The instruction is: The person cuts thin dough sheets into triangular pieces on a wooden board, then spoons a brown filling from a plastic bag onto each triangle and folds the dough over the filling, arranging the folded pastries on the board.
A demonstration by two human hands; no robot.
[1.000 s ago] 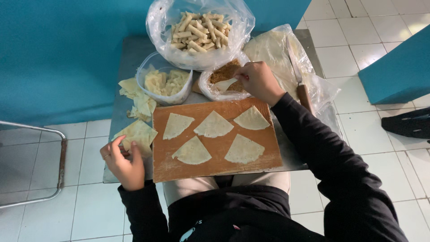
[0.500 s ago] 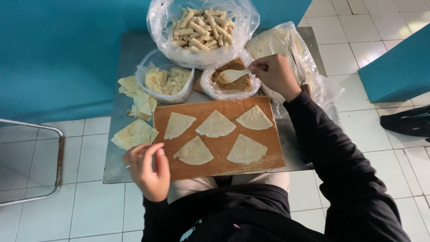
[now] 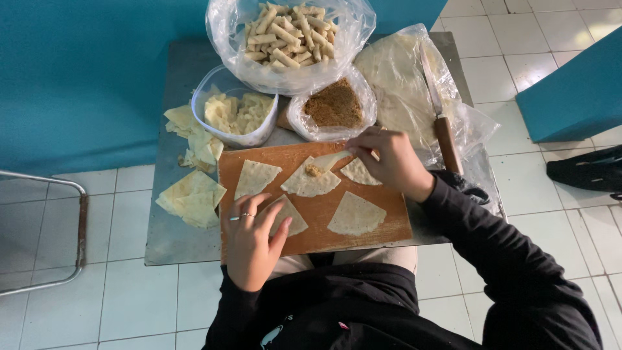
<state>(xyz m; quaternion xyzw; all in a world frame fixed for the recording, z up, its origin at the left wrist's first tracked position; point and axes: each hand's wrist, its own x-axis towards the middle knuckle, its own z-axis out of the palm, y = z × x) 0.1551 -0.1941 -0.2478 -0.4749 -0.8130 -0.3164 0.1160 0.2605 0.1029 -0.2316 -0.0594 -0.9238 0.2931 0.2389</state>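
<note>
on the wooden board [image 3: 311, 227], pale triangular wrapper [image 3: 312, 181] with brown filling, right hand [image 3: 389, 162] fingers pinching its corner

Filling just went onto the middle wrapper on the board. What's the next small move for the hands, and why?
Probably fold that middle wrapper over the filling. The right hand already pinches the wrapper's upper corner, with the small mound just below it. The left hand rests on the lower-left wrapper and need not move.

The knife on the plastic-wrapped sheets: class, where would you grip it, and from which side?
Grip the knife by its brown wooden handle, coming from the near, right side. The handle end points toward the person and lies close to the right hand, while the blade points away over the plastic bag of sheets.
</note>
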